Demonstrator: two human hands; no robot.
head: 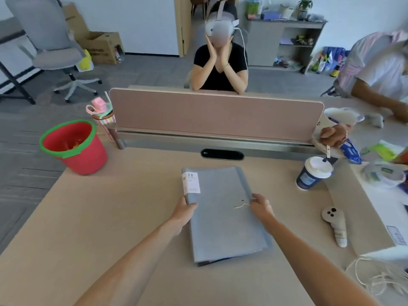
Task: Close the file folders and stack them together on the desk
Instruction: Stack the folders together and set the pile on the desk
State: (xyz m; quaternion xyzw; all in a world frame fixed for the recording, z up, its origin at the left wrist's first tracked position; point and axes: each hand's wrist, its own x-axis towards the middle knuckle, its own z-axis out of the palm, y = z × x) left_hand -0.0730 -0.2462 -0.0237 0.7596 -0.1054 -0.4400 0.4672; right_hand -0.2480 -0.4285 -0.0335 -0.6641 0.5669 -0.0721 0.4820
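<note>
A grey-blue file folder (pixel 220 208) lies closed on the beige desk (pixel 110 217), on top of at least one more folder whose edge shows at the bottom. A white label reading "20" sits at its top left corner, and a thin string closure lies near its right edge. My left hand (pixel 183 212) grips the folder's left edge, thumb on top. At the right edge, my right hand (pixel 261 207) pinches the folder beside the string.
A paper coffee cup (pixel 313 173) stands to the right, a white controller (pixel 334 225) nearer me. White cord (pixel 373 277) lies at the right front. A red bucket (pixel 72 146) sits at the desk's left corner. A pink divider (pixel 216 115) closes the back; two persons sit beyond.
</note>
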